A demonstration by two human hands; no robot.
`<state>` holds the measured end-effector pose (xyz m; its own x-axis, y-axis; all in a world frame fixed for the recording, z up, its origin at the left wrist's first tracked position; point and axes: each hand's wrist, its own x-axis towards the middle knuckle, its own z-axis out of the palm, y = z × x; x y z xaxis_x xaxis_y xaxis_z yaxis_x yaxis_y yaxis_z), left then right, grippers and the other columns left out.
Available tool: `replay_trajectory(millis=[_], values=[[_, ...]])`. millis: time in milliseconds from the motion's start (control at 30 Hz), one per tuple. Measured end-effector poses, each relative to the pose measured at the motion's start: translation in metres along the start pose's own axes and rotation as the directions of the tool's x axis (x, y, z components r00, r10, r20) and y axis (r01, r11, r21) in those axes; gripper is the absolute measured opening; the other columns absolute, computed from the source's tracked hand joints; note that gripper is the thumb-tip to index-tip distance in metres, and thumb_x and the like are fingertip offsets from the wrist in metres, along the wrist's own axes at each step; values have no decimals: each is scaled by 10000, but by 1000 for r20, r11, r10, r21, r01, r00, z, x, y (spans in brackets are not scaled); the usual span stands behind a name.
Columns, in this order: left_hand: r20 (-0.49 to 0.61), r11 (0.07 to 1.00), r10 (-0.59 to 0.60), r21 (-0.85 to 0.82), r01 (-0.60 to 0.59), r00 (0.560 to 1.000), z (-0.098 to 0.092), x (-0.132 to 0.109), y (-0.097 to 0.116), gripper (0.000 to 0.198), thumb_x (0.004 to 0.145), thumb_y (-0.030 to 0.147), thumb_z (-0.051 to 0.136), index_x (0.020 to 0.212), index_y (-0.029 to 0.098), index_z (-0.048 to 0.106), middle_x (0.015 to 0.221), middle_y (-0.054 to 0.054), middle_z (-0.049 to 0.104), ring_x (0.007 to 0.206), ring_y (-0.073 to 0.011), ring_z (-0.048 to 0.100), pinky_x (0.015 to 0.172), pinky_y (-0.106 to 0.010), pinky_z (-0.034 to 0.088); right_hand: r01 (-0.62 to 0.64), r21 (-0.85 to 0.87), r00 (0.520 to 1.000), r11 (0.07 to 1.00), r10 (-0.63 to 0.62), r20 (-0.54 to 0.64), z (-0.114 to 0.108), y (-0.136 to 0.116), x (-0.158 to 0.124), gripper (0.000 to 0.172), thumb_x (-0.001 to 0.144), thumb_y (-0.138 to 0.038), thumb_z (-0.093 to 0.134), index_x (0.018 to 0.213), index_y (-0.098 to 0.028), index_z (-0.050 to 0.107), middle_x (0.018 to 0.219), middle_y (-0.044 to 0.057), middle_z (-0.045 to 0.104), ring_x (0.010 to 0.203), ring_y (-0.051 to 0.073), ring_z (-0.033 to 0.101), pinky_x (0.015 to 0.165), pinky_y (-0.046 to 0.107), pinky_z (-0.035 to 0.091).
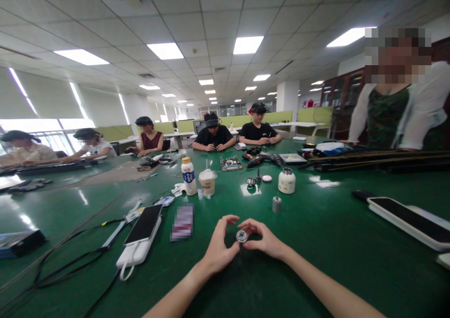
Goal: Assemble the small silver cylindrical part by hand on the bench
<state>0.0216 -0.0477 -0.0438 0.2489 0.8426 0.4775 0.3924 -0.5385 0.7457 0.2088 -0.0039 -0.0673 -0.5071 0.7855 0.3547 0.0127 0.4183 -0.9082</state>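
Note:
Both my hands meet over the green table (316,243) near its front edge. Between them is a small round metal part (241,236), silver with a dark centre. My left hand (221,247) curls its thumb and fingers around the part's left side. My right hand (264,239) pinches it from the right with thumb and forefinger. A short grey metal cylinder (276,204) stands just beyond my hands.
A phone on a white power bank (140,237) with cables lies to the left, a milk bottle (189,176), a cup (207,182) and a white jar (287,180) further back. Another phone (411,218) lies at right. Several seated people and one standing person (397,107) surround the table.

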Motion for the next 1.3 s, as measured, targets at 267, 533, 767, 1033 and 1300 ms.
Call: replay_trajectory(millis=[267,533,767,1033,1300], values=[[69,996,-54,-69,58,996,16,-7,-15,489,737,212,700,1169,222,471,949,-21,701,891,-204,658,825,-320,482,62,-48,993,997,-67,-95,-1,-11,1,195,814,-305,604,925,-206,731,945,63,716,924,247,638,869,391,469],[57,997,-49,-65,52,997,17,-6,-16,480,722,184,707,1150,222,493,907,-12,718,848,-198,675,794,-296,489,88,-285,990,954,-116,-83,5,-20,-1,120,793,-288,685,866,-225,757,842,47,724,827,225,656,809,359,493],[53,992,-97,-75,101,994,15,-6,-9,389,708,174,702,1079,217,592,947,-15,715,871,-202,656,808,-289,482,3,-377,967,926,-100,-236,-5,-19,8,243,837,-425,630,849,-205,734,879,55,730,849,215,660,807,332,500],[87,967,-213,-122,223,973,12,-4,-3,345,673,141,697,1013,200,700,950,3,727,899,-209,642,826,-274,461,-177,-550,942,816,-21,-335,-32,12,1,124,734,-380,715,758,-277,779,920,74,705,966,312,571,926,519,349],[96,976,-170,-123,181,981,13,-4,-6,370,694,137,701,1061,188,687,1005,-13,726,930,-201,646,852,-266,463,-132,-500,963,856,-9,-270,-25,15,0,193,763,-298,668,927,-272,766,921,56,744,948,284,626,895,458,428]])
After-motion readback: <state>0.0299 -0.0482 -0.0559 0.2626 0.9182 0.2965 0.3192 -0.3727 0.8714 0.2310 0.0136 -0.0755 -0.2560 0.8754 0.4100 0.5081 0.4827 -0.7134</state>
